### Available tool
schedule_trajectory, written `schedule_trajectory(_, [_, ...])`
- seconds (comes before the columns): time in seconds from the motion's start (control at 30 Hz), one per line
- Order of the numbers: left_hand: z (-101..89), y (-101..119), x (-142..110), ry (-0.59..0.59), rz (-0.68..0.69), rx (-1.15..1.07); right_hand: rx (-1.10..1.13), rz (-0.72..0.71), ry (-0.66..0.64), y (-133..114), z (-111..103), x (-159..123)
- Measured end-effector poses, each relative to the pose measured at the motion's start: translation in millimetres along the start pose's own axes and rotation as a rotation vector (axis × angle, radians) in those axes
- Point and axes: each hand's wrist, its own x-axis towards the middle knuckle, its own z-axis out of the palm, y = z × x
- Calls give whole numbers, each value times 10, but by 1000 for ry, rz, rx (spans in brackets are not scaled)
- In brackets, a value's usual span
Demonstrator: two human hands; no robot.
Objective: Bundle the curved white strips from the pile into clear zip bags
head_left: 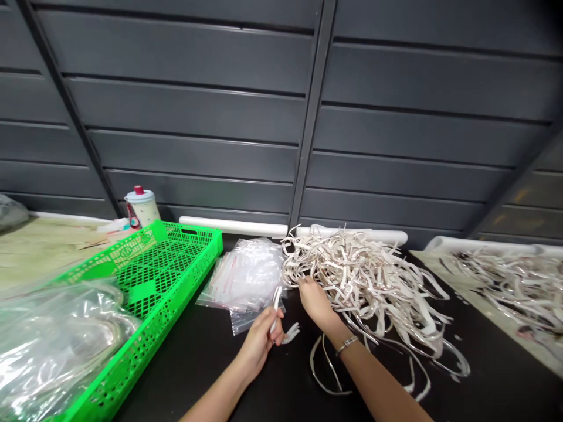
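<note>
My left hand (264,334) is closed around a small bundle of white strips (277,297), whose ends stick out above and to the right of the fingers. My right hand (314,298) reaches to the left edge of a large tangled pile of white and silvery strips (356,269). Its fingers are bent in against the pile, and what lies between the fingertips is hidden. Just beyond my left hand lies a stack of clear zip bags (250,272) with red lines along their seals.
A green plastic crate (176,305) stands at the left, holding filled clear bags (57,346). Behind it is a lidded cup (143,208). White rolls (233,227) lie along the dark panelled wall (189,111). Another strip pile (519,287) is at the far right of the black table (484,375).
</note>
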Motion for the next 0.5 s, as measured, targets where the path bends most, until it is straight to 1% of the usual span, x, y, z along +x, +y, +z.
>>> schedule_trajectory(0.1, [-4,-12,8,-3,-2,-8,-1,-10,11,34,-52,-55])
schedule_trajectory(0.2, [-2,-29,7,-3,-20,-16,51,-48,11,64,-130,-103])
schedule_trajectory(0.33, [0,-35,2,1,-34,-54,192,-126,37,41,-245,-159])
schedule_trajectory(0.5, [-10,-8,22,46,-39,-129,372,-193,88,-80,-347,-274])
